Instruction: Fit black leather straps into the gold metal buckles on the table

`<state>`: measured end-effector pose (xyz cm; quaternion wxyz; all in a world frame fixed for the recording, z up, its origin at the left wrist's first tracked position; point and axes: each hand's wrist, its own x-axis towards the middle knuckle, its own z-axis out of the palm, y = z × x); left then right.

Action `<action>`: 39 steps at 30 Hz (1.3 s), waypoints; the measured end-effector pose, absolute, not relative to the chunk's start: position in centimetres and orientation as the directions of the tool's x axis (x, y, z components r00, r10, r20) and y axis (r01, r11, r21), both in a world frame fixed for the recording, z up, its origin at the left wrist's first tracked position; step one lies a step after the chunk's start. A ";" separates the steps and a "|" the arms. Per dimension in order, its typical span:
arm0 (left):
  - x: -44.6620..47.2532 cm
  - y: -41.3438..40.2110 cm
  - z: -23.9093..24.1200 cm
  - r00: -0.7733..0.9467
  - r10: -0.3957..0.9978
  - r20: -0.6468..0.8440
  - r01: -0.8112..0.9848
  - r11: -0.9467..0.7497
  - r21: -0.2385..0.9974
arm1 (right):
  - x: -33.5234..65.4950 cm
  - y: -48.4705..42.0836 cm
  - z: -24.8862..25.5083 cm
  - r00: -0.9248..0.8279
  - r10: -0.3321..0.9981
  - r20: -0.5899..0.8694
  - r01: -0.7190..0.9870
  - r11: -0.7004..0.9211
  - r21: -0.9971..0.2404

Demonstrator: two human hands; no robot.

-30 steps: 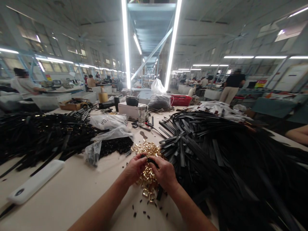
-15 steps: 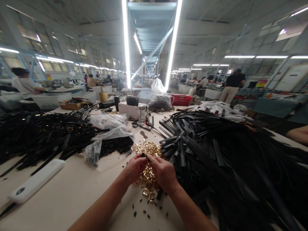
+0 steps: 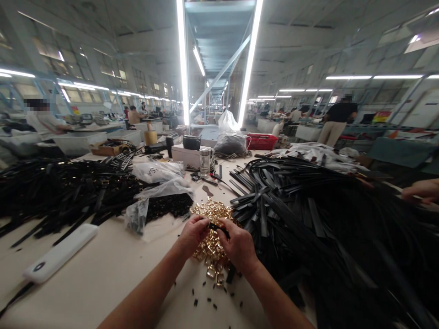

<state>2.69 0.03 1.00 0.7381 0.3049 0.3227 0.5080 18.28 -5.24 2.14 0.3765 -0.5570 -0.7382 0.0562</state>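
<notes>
Here, the fingers of both hands pinch a black strip over a pale table in a hall.

On the counter, the buckle heap lies between a bag, left, and a strap pile, right; a jar and a box stand behind.

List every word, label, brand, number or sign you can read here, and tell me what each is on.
"SA": dark print on the white plastic bag; a mark just before it is unclear.
Pale lettering on the black printed straps: too blurred to read.
Red-and-yellow sign at far right: too small to read.
Red-and-yellow sign at far left: too small to read.
</notes>
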 end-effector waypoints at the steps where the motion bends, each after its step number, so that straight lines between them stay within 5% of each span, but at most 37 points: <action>1: 2.6 0.0 1.1 0.261 0.951 -0.165 -0.557 0.287 0.779 | 18.4 -5.2 2.4 -0.085 0.885 0.458 0.773 0.349 -0.530; 5: 2.6 -0.2 1.5 0.257 0.955 -0.149 -0.565 0.274 0.778 | 18.8 -5.1 2.9 -0.059 0.931 0.360 0.743 0.282 -0.607; 20: 2.7 -0.6 0.6 0.448 0.885 -0.126 -0.372 0.312 0.874 | 18.2 -5.2 2.7 -0.058 0.934 0.353 0.670 0.298 -0.680; 33: 2.5 -0.2 0.6 0.486 0.863 -0.135 -0.484 0.395 0.781 | 18.2 -5.4 3.1 -0.091 0.937 0.337 0.564 0.327 -0.758; 39: 3.2 -0.1 0.4 0.410 0.909 -0.079 -0.527 0.306 0.793 | 18.2 -4.9 3.0 -0.145 0.950 0.277 0.482 0.313 -0.818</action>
